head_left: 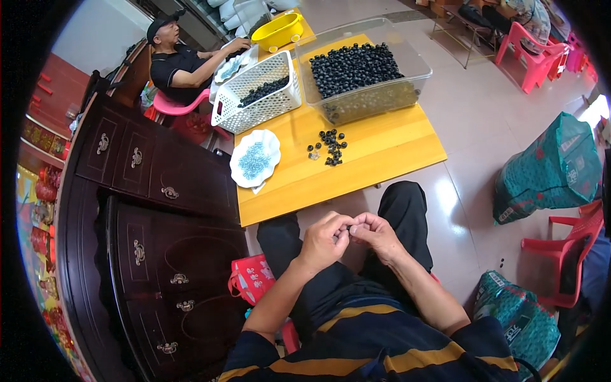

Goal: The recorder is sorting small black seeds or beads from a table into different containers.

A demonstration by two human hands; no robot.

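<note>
My left hand (323,242) and my right hand (378,237) meet over my lap, just off the table's near edge. Both pinch a small black piece (349,228) between the fingertips; most of it is hidden, so its exact kind cannot be made out. On the yellow wooden table (388,149) in front lies a loose cluster of small round black parts (333,145), with a few tiny clear bits beside it. To its left, a white scalloped dish (272,141) holds many small pale-blue pieces (254,160).
Behind stand a large clear bin (414,79) full of black parts, a white perforated basket (235,118) and a yellow tub (277,32). A co-worker (181,67) sits far left. Dark drawers (172,159) flank the table; teal bags (547,172) and a pink chair (566,245) are right.
</note>
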